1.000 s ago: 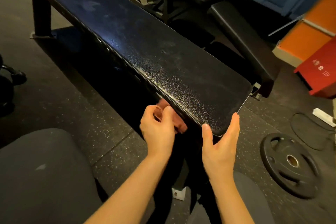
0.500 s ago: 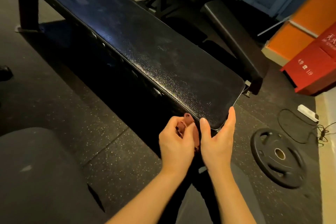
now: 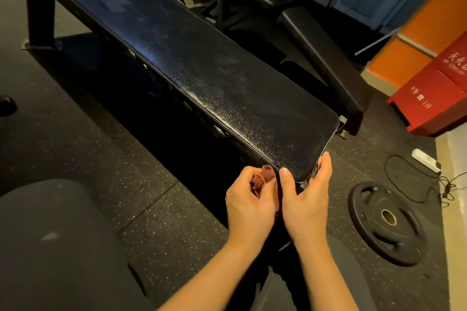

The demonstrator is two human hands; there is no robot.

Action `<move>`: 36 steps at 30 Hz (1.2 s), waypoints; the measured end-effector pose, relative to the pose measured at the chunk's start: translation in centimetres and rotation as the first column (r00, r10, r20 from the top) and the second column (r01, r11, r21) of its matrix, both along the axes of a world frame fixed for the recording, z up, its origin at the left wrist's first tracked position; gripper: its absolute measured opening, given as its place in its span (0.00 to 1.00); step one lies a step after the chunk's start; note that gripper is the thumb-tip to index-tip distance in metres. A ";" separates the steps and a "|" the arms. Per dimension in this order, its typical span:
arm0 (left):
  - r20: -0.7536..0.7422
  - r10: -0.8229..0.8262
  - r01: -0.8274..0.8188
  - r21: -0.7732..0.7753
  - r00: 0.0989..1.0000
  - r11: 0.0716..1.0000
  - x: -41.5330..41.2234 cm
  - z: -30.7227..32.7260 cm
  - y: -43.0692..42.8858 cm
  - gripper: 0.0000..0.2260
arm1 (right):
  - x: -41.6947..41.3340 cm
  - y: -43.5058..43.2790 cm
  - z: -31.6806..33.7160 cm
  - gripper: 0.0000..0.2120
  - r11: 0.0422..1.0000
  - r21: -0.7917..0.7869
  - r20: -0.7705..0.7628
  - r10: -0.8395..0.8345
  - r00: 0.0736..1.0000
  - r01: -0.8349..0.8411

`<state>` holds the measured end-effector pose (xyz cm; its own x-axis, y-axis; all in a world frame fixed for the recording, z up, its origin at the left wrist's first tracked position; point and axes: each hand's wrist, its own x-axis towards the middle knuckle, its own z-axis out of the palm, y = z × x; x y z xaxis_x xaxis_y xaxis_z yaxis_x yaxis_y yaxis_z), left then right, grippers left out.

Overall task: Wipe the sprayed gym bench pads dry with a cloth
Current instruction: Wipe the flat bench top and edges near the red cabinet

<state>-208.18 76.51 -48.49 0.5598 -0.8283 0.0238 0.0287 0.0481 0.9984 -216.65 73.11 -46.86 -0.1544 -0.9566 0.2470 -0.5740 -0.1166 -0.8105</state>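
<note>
A long black bench pad (image 3: 202, 78) runs from the upper left to its near end in front of me, with dull smears on its top. My left hand (image 3: 249, 206) grips a bunched reddish-brown cloth (image 3: 265, 177) against the pad's side edge at the near corner. My right hand (image 3: 307, 199) cups the pad's near end, thumb on the top edge and straight fingers along the end face.
A black weight plate (image 3: 386, 222) lies on the speckled rubber floor to the right, near a cable and white power strip (image 3: 427, 156). A second black bench (image 3: 326, 53) stands behind. Red and orange boxes (image 3: 434, 98) sit at the right. My knee (image 3: 55, 247) fills the lower left.
My left hand slid the cloth along the pad's side edge to the right, up to the near corner beside my right hand. The right hand stayed on the pad's end.
</note>
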 end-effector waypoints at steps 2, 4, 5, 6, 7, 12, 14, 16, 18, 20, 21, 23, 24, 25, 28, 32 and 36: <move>0.033 0.031 -0.031 -0.020 0.999 0.999 0.8 0.0 -0.4 0.06 | -0.1 0.1 0.0 0.43 1.000 0.005 -0.005 0.004 1.000 -0.003; 0.041 0.087 -0.086 -0.025 0.995 0.996 1.5 0.3 -0.8 0.07 | -0.2 0.3 0.0 0.42 1.000 -0.002 0.010 0.006 1.000 -0.006; 0.029 0.133 -0.133 -0.014 0.991 0.991 2.2 0.6 -1.2 0.07 | -0.1 0.4 0.0 0.42 1.000 -0.001 0.022 0.005 1.000 -0.005; 0.010 0.187 -0.187 -0.002 0.982 0.982 3.4 0.7 -1.9 0.07 | -0.1 0.6 0.2 0.42 1.000 0.003 0.037 0.004 0.999 -0.004; 0.005 0.237 -0.237 0.015 0.971 0.971 4.9 0.6 -2.7 0.07 | -0.1 0.7 0.3 0.42 1.000 0.012 0.055 0.002 0.998 -0.003; 0.076 0.287 -0.294 0.106 0.955 0.950 12.7 0.4 -5.7 0.05 | 0.1 0.9 0.8 0.37 0.998 0.040 0.273 -0.057 0.960 0.048; 0.111 0.263 -0.275 0.120 0.959 0.954 13.4 0.7 -5.7 0.04 | 0.7 0.4 0.9 0.35 0.994 0.059 0.377 -0.104 0.920 0.089; 0.152 0.245 -0.264 0.118 0.958 0.957 12.8 1.1 -5.0 0.06 | 1.7 0.0 0.7 0.34 0.989 0.062 0.422 -0.150 0.894 0.137; 0.175 0.206 -0.222 0.078 0.963 0.972 11.6 1.6 -3.7 0.04 | 2.7 -0.1 0.4 0.34 0.982 0.053 0.412 -0.186 0.892 0.180; 0.176 0.134 -0.141 0.030 0.975 0.990 10.1 1.6 -2.6 0.04 | 3.2 0.1 0.1 0.36 0.980 0.049 0.389 -0.198 0.900 0.195; 0.178 0.099 -0.102 0.009 0.979 0.995 9.2 1.5 -2.0 0.05 | 3.1 0.3 -0.1 0.36 0.980 0.043 0.377 -0.194 0.906 0.192; 0.193 0.032 -0.030 -0.013 0.981 0.999 7.8 1.3 -1.2 0.06 | 2.8 0.6 -0.6 0.38 0.984 0.032 0.362 -0.174 0.916 0.174; 0.196 0.012 -0.010 -0.009 0.980 1.000 7.6 1.3 -1.2 0.06 | 2.6 0.7 -0.8 0.39 0.987 0.030 0.357 -0.159 0.920 0.159; 0.203 0.020 -0.020 -0.003 0.979 1.000 7.9 1.4 -1.4 0.07 | 2.5 0.8 -0.9 0.40 0.990 0.029 0.351 -0.143 0.925 0.141; 0.231 0.179 -0.188 0.019 0.956 0.982 11.8 1.7 -3.9 0.06 | 2.3 0.6 -1.2 0.46 0.994 0.029 0.316 -0.113 0.942 0.109; 0.280 0.222 -0.234 0.012 0.934 0.972 15.0 2.6 -4.9 0.06 | 1.8 0.6 -1.1 0.43 0.996 0.052 0.248 -0.086 0.965 0.075; 0.255 0.024 -0.010 -0.058 0.967 0.998 9.4 1.3 -2.0 0.08 | 2.0 0.7 -1.0 0.45 0.997 0.020 0.212 -0.080 0.974 0.078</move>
